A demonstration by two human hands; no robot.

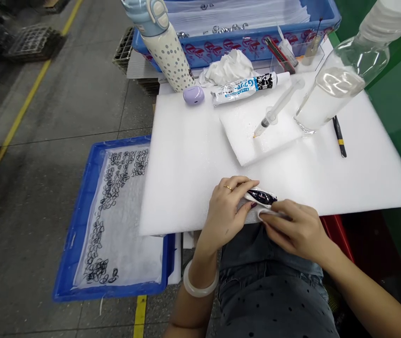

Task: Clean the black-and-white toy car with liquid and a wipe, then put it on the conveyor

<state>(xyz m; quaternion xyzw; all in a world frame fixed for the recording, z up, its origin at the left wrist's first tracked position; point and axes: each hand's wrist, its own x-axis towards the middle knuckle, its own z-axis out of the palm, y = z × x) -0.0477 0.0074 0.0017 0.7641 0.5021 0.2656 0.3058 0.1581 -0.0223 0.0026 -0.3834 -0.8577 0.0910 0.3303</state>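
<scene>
Near the front edge of the white foam board (182, 188), a small glossy black oval part (262, 197) with a white rim is held between both hands. My left hand (227, 209) pinches its left end between thumb and fingers; a ring and a pale bracelet show on that arm. My right hand (294, 225) is closed at the part's right end, with a folded white cloth (271, 213) between its fingers. Beyond the hands, a syringe (274, 110) lies on a smaller foam block (244, 145), its orange tip toward the left front.
A clear bottle (337, 89) and black tweezers (339, 137) are at the right. A glue tube (237, 91), purple case (193, 95), crumpled tissue (228, 68) and dotted flask (168, 54) line the back, before a blue bin (221, 47). A blue tray (75, 230) with dark rings stands lower left.
</scene>
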